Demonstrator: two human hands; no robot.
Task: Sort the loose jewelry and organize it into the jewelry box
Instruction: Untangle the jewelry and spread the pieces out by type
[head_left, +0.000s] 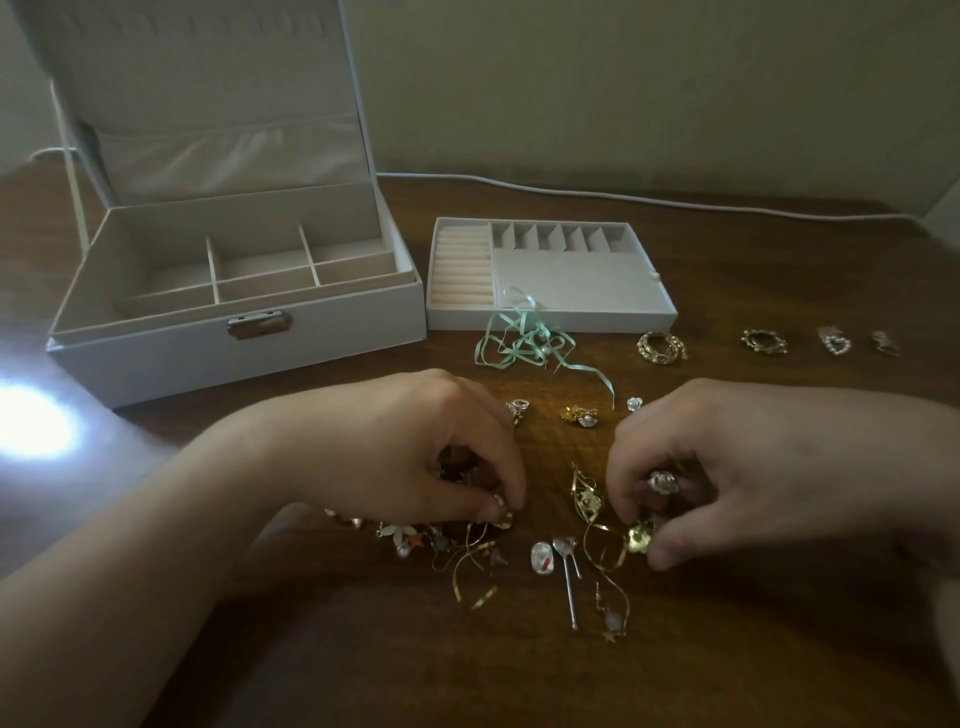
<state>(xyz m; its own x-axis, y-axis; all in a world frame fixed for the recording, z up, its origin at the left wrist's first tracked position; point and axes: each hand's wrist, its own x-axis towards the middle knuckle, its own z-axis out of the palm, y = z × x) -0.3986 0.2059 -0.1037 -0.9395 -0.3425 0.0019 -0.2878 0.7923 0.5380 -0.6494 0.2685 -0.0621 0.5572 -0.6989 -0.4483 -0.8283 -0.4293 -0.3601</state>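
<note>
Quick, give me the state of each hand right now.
Left hand: fingers curled, pinching a small gold piece at the edge of the jewelry pile.
Right hand: fingers curled, pinching a gold flower-shaped piece.

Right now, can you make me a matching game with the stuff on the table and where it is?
Things:
1. jewelry box
2. ring tray
3. green ribbon
4. left hand

Places:
A. spilling over the tray's front edge
B. far left, lid open
C. pinching a gold piece in the pile
D. right of the box

Pairs: 1-B, 2-D, 3-A, 4-C
</note>
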